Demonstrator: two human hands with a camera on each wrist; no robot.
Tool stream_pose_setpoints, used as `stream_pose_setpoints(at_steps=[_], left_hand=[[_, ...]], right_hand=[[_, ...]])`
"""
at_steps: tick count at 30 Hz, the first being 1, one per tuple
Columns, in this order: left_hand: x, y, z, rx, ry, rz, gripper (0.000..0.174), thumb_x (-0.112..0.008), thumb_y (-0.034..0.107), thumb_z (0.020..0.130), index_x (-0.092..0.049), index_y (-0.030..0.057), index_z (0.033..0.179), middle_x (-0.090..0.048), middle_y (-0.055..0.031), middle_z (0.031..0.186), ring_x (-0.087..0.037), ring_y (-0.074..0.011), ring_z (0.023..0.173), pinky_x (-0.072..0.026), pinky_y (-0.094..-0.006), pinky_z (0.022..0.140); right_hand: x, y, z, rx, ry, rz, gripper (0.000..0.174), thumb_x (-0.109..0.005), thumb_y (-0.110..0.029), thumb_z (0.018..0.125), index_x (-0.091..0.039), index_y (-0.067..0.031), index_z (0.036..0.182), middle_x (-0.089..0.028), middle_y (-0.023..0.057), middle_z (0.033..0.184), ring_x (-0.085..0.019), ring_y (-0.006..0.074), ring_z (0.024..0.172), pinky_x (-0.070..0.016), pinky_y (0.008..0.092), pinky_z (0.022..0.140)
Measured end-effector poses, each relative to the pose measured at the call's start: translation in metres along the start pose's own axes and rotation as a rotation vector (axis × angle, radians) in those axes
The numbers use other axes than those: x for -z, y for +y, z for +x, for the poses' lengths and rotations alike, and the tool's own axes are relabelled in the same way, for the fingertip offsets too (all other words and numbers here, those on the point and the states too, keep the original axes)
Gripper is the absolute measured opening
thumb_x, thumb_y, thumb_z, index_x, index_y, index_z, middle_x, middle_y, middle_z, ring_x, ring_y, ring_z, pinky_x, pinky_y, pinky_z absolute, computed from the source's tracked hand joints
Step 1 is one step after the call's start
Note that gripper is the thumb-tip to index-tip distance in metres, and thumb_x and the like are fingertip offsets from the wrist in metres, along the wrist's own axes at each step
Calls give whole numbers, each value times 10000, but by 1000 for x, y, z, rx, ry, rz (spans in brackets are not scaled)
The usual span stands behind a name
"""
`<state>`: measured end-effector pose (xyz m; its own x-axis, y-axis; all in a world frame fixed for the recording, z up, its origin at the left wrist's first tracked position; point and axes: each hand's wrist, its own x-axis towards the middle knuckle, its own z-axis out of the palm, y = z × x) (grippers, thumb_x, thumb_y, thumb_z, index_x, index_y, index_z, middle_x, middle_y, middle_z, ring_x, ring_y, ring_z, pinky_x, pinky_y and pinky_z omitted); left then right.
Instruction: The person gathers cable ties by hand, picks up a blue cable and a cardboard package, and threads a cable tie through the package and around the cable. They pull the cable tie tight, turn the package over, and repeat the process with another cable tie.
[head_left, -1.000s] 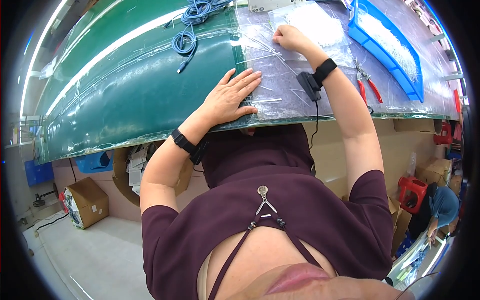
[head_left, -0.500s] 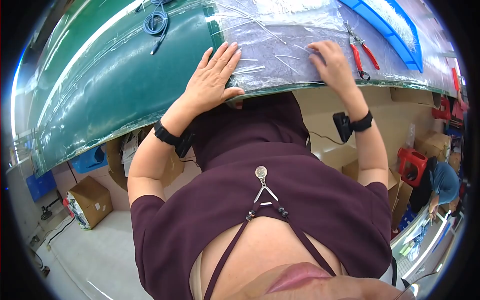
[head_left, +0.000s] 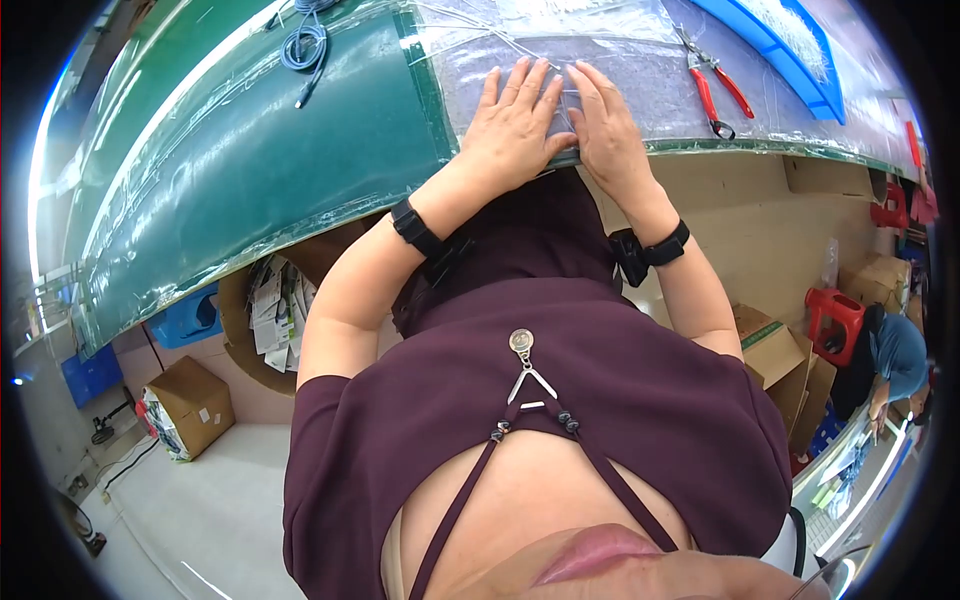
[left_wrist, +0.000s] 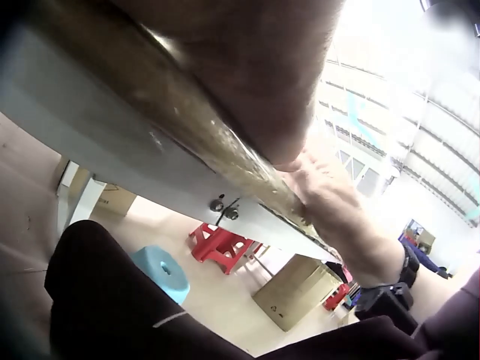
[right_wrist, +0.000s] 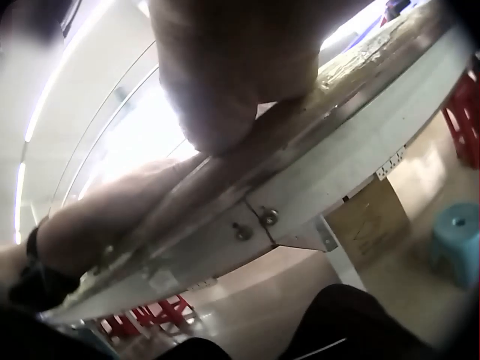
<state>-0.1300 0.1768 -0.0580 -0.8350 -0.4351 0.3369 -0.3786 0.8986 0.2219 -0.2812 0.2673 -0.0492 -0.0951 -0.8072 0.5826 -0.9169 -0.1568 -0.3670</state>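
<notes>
In the head view both hands lie flat, side by side, at the front edge of the table. My left hand [head_left: 515, 115] presses straight fingers on a clear plastic sheet [head_left: 630, 50] laid over a grey mat. My right hand [head_left: 605, 125] rests open just to its right, fingers touching the same sheet. A few thin pale strips [head_left: 495, 42] lie on the sheet beyond the fingertips; whether any lie under the hands is hidden. The left wrist view looks under the table edge, with the right hand [left_wrist: 330, 199] at the rim. The right wrist view shows the right palm [right_wrist: 225, 75] over the table edge [right_wrist: 300, 180].
Red-handled pliers [head_left: 715, 95] lie right of the hands, with a blue tray [head_left: 790, 40] behind them. A coiled grey-blue cable [head_left: 305, 45] sits on the green table top [head_left: 250, 150] at the left. Cardboard boxes [head_left: 190, 405] and a red stool [head_left: 830, 310] stand on the floor.
My right hand came back from the far side of the sheet to the front edge. My left hand slid right, so the two now lie together.
</notes>
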Motion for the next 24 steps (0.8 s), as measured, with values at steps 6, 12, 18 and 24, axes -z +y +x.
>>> stream_pose_setpoints(at_steps=[6,12,18,24], left_hand=[[40,-17,-10,154,104,-1006,509,-495,386,978,-540,-22,1279,-554,-180,1318,-484,-292,1281,-325,-465,1096],[88,-19,-85,132,-122,-1793,461,-370,286,1042,-532,-101,1237,-579,-231,1241,-522,-316,1233,-393,-408,1065],[55,3,-133,347,-488,-1852,511,-387,317,1033,-449,-102,1319,-562,-271,1248,-524,-347,1228,-404,-428,1061],[-25,6,-94,990,-579,-2408,496,-408,290,1026,-391,-73,1363,-504,-217,1348,-535,-308,1222,-439,-379,1046]], right_hand=[[31,37,11,-300,-31,458,312,-530,-95,963,-551,-7,1262,-606,130,1221,-559,224,1166,-441,319,975],[41,37,8,-229,-298,421,292,-559,-143,960,-590,-46,1233,-619,103,1210,-577,224,1142,-447,321,971],[-3,-11,19,-9,-244,316,349,-576,-187,945,-570,-66,1272,-575,131,1279,-531,290,1209,-423,361,1019],[-10,-13,19,249,-330,91,423,-592,-212,917,-540,-36,1298,-523,142,1349,-457,305,1291,-383,399,1071]])
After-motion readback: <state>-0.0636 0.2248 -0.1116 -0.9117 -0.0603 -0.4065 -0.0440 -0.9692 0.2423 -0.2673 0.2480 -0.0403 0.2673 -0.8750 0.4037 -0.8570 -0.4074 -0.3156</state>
